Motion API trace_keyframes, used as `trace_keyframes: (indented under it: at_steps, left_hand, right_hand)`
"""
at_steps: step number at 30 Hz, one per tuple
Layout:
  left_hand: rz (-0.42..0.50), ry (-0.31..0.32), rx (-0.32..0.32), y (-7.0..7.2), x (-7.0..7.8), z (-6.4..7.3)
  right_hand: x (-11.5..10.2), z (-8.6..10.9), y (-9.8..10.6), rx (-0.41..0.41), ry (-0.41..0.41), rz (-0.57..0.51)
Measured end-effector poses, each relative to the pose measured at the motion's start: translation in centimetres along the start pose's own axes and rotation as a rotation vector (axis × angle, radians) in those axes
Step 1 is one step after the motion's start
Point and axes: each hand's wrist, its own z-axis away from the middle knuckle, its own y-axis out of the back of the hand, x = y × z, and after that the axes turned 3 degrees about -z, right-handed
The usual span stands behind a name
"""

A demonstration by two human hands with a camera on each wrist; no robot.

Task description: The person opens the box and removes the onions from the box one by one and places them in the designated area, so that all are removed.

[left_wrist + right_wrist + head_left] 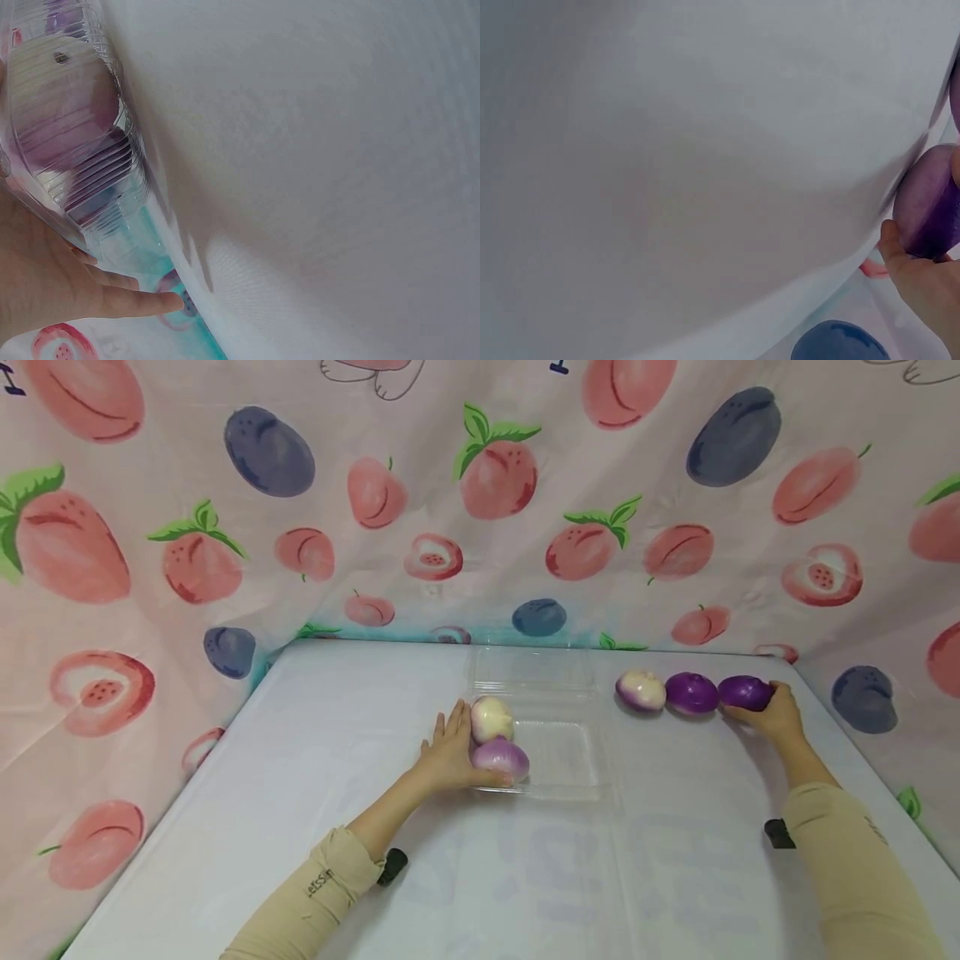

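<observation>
Two onions sit in the left end of a clear plastic clamshell box (558,760): a whitish onion (491,720) behind and a pale purple onion (500,760) in front. Against the box's left side rests my left hand (446,760), fingers straight and spread, thumb along the front corner. The box's ribbed wall (109,169) shows close up in the left wrist view. At the right end of a row of onions, my right hand (776,718) grips a dark purple onion (745,692) between thumb and fingers. That onion (922,202) also shows at the right wrist view's edge.
Left of the gripped onion lie another purple onion (692,693) and a white-and-purple onion (641,691), side by side. The box's lid (532,670) is folded back towards the fruit-print cloth (420,510). White sheeting covers the table (337,710).
</observation>
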Motion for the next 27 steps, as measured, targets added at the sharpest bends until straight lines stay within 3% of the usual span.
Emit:
trace_keyframes:
  at_steps: [9,27]
  left_hand:
    - [0.005,0.008,-0.003,-0.3,-0.2,-0.2]
    - [0.008,0.013,0.0,-0.1,-0.2,-0.2]
  right_hand:
    - [-0.6,0.3,0.0,-0.035,-0.027,0.087]
    - [-1.0,0.7,0.6,-0.056,-0.037,0.106]
